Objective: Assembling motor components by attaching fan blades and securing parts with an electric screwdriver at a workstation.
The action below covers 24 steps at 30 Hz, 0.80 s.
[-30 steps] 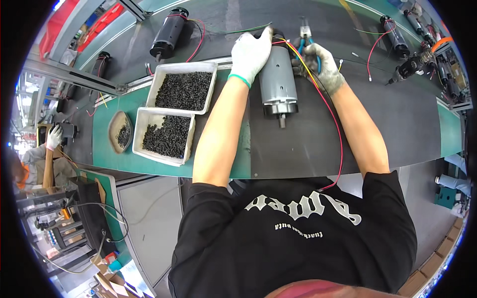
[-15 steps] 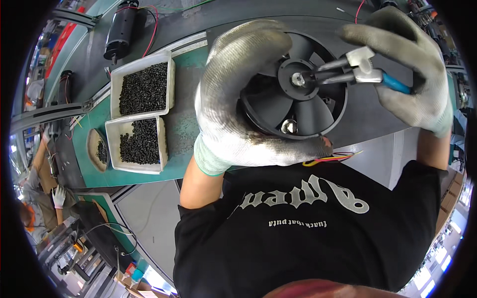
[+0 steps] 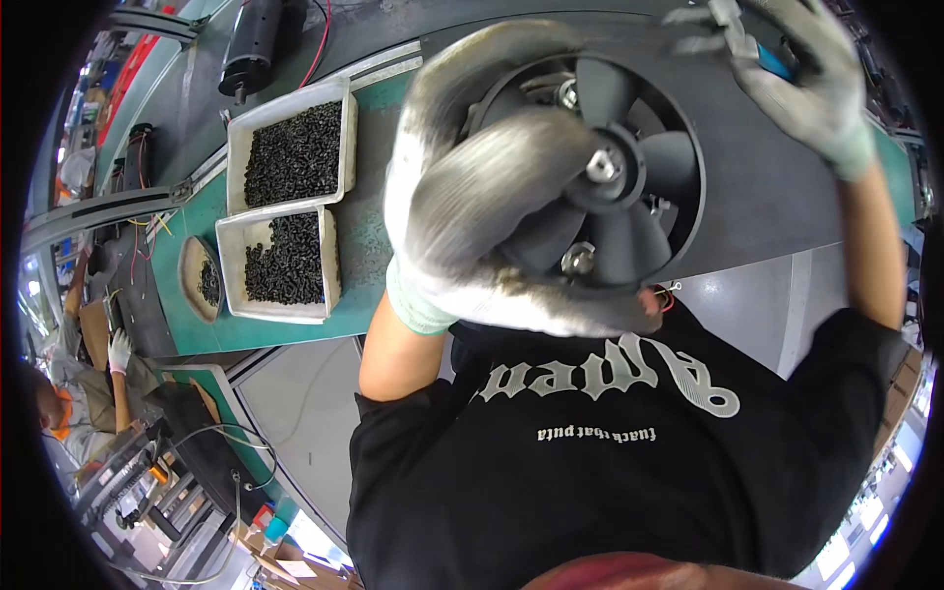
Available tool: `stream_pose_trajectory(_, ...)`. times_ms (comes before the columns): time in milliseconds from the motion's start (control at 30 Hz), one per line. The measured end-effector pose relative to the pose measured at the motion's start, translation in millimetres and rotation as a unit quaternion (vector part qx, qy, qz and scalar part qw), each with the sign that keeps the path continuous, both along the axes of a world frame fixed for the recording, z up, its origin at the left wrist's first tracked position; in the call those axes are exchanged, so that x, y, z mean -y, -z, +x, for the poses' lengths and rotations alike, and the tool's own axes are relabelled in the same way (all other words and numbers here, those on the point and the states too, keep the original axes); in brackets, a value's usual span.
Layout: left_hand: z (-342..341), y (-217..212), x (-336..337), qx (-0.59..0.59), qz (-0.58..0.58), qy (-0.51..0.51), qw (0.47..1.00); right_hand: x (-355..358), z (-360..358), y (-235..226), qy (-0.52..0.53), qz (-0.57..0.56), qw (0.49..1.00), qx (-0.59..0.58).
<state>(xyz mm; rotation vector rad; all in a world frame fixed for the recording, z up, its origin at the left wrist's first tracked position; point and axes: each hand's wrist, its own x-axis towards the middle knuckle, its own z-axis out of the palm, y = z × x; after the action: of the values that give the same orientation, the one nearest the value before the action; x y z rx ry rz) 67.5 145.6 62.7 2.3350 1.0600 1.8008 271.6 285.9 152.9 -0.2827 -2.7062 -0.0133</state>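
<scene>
A round black fan (image 3: 673, 165) with broad blades is held up in front of my chest. My gloved left hand (image 3: 457, 211) grips its outer ring from the left, thumb side below, with one finger reaching across to the hub. A shiny metal shaft end (image 3: 604, 165) shows at the hub's centre. At the upper right, apart from the fan, my gloved right hand (image 3: 814, 93) is closed around pliers (image 3: 730, 22) with blue handles; their jaws are blurred by motion. Short wires (image 3: 669, 292) with a small metal terminal hang below the fan.
Two white trays (image 3: 350, 138) of small black parts stand left on the green-and-dark bench, beside a small oval dish (image 3: 187, 280). A black cylindrical motor (image 3: 252, 49) lies behind them. Far left, another person's gloved hand (image 3: 119, 351) works at a bench.
My right hand has drawn the pliers away from the fan hub, up and to the right. My left hand has turned the fan slightly, and one finger now reaches the hub.
</scene>
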Motion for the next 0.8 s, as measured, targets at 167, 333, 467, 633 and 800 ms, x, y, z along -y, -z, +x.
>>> stream_pose_trajectory(167,0.0,16.0,-9.2,0.117,0.036,0.092,0.988,-59.5,87.4,176.4,0.308,-0.015,0.948,-0.079)
stream_pose_trajectory(333,8.0,24.3,-7.7,0.185,0.037,0.058,0.98,62.9,38.6,172.2,0.213,-0.378,0.89,-0.14)
stream_pose_trajectory(467,52.5,13.3,23.8,0.192,-0.158,-0.097,0.964,82.5,-16.1,170.9,0.029,-0.556,0.788,-0.264)
stream_pose_trajectory(633,25.9,44.9,81.6,0.01,-0.15,-0.098,0.984,-11.8,-44.7,167.0,0.138,-0.687,0.653,-0.289)
stream_pose_trajectory(800,-12.1,92.0,174.6,0.049,-0.292,-0.246,0.923,-189.1,-94.7,145.2,0.322,-0.525,0.775,-0.145)
